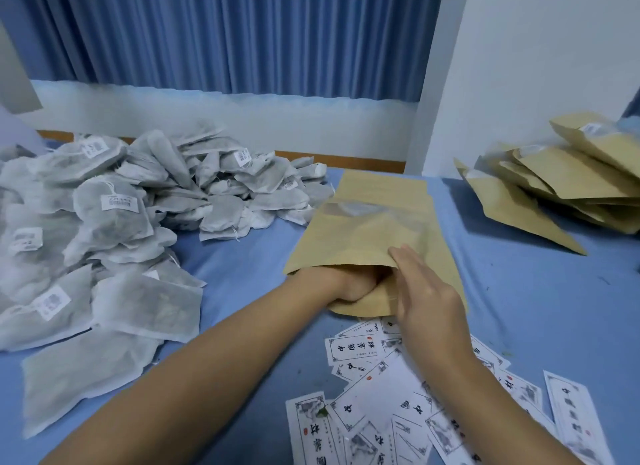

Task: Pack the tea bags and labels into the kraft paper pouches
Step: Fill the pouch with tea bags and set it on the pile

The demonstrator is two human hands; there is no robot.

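1. Pouch (370, 229) of kraft paper lies flat on the blue cloth (249, 263), its mouth turned toward the person and a clear window across its upper part.
2. The left hand (346, 284) is pushed into the pouch mouth almost to the wrist. Its fingers are hidden inside the pouch, so I cannot tell how they lie or whether they hold anything.
3. The right hand (429, 298) rests on the top panel of the pouch at the right end of the mouth. Its fingers are straight and pressed together on the paper, and the thumb is out of sight.
4. Tea bags (114, 222), grey-white and some with barcode stickers, lie heaped to the left of the pouch. The nearest ones are just beside its far left corner.
5. Labels (398, 412), white slips with black characters and small red seals, lie scattered just below the pouch mouth, partly under the right forearm.
6. A stack of kraft pouches (561, 180) lies to the right of the pouch, well apart from it.
7. A blue curtain (242, 31) hangs behind the pouch.
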